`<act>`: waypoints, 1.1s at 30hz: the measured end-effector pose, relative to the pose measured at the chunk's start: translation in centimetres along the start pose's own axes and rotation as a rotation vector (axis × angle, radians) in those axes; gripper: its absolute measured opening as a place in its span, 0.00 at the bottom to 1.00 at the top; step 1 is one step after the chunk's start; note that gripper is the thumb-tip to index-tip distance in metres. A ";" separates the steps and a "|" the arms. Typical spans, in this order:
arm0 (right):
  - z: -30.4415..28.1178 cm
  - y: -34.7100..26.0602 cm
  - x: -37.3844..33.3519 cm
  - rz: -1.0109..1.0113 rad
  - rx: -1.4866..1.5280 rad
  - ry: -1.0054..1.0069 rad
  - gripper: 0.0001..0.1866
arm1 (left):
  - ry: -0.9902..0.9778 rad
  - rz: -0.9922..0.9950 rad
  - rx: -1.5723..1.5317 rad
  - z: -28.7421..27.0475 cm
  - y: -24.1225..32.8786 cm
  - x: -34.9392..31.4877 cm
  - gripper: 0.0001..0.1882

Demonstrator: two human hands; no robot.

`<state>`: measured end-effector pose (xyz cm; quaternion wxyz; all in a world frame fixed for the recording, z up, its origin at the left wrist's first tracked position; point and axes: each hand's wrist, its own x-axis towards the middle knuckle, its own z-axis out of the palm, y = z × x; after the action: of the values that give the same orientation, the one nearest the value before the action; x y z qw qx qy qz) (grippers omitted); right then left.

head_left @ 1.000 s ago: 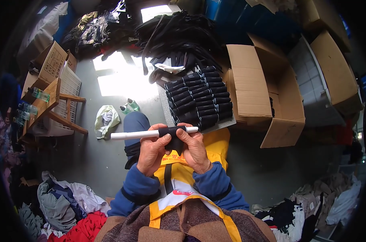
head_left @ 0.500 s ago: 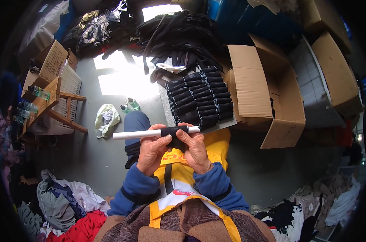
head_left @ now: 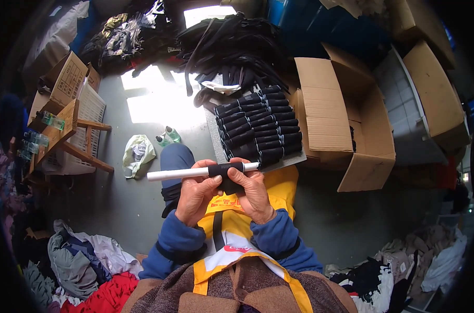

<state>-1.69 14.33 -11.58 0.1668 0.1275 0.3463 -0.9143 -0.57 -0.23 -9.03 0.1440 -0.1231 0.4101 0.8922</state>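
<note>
A white tube (head_left: 177, 174) lies almost level across my lap, its longer end sticking out to the left. Black cloth (head_left: 226, 182) is wrapped round the tube near its right end, and a loose part hangs below. My left hand (head_left: 196, 195) is closed on the tube and the cloth's left edge, thumb on top. Pressing its thumb on the wrapped cloth, my right hand (head_left: 255, 193) grips from the other side. Just beyond are rows of black cloth rolls (head_left: 260, 125) with pale blue marks, stacked on a grey board (head_left: 212, 134).
Behind the rolls lies a heap of black strips (head_left: 232, 44). Open cardboard boxes (head_left: 326, 112) stand at the right. A wooden stool (head_left: 70, 130) with bottles and a white basket (head_left: 92, 107) are at the left, near a plastic bag (head_left: 138, 155). Clothes (head_left: 72, 261) lie near me.
Both hands and the tube have barely moved. Slightly more of the cloth's hanging end shows between my hands.
</note>
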 end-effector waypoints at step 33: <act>0.6 0.8 0.3 0.174 0.157 -0.213 0.16 | 0.099 0.294 0.248 0.3 -1.5 0.2 0.15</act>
<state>-1.78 13.32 -11.74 0.2708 0.0719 0.2418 -0.9290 -0.26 0.94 -9.94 0.0061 -0.0869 0.5369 0.8391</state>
